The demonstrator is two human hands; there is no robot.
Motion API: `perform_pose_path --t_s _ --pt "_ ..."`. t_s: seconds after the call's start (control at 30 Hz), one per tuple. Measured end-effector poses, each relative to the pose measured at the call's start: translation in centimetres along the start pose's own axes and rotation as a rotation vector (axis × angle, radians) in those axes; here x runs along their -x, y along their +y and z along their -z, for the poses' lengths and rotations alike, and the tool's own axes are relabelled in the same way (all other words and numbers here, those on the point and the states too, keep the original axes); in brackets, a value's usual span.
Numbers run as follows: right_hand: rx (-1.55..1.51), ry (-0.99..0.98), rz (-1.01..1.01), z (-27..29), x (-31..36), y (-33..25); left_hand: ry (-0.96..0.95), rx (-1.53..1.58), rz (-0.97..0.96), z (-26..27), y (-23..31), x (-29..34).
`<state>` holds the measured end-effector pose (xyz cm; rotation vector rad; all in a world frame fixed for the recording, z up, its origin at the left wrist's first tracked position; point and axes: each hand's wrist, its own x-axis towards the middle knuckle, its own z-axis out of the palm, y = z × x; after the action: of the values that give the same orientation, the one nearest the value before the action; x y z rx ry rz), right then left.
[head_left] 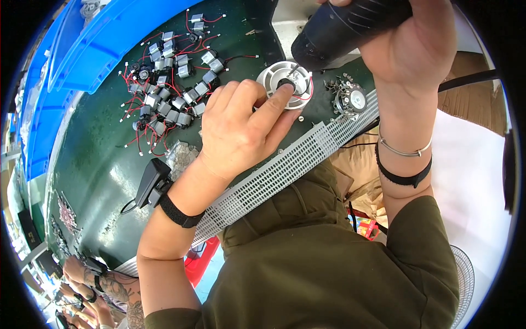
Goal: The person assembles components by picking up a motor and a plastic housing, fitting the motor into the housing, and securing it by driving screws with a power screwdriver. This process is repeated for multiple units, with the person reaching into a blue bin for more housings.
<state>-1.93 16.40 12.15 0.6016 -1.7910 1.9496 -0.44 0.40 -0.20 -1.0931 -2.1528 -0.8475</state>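
Observation:
My left hand (235,123) rests on a round white plastic housing (303,101); the index fingertip presses a small black part (286,83) at its middle and the thumb lies along its near rim. A red wire curves round the housing's right side. Wrapped in my right hand (419,52) is a black power screwdriver (342,33), tilted so that its thin bit reaches down into the housing, close to my left index finger. Whether the bit sits on a screw is too small to tell.
Small grey motors (170,98) with red wires lie heaped left of the housing. A round cluster of metal screws (350,98) stands to its right. A blue bin (109,44), a clear plastic bag (181,157) and a white perforated strip (279,172) are around. A co-worker's hand (75,270) shows lower left.

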Motion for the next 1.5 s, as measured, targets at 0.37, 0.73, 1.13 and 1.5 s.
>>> perform_pose_path --t_s 0.37,0.73,1.13,1.5 --pt "0.016 0.013 -0.037 -0.2 -0.5 0.8 0.006 0.039 0.012 -0.4 -0.3 0.2" --pt "-0.160 -0.118 0.034 0.4 0.7 1.7 -0.016 0.137 0.070 -0.2 -0.2 -0.6" --pt "0.623 0.105 0.451 -2.4 -2.0 2.1 0.160 -0.449 0.616 16.2 -12.2 3.4" --pt "1.312 -0.843 -0.447 -7.2 -0.6 12.3 0.146 -0.760 0.745 25.3 -18.2 5.7"
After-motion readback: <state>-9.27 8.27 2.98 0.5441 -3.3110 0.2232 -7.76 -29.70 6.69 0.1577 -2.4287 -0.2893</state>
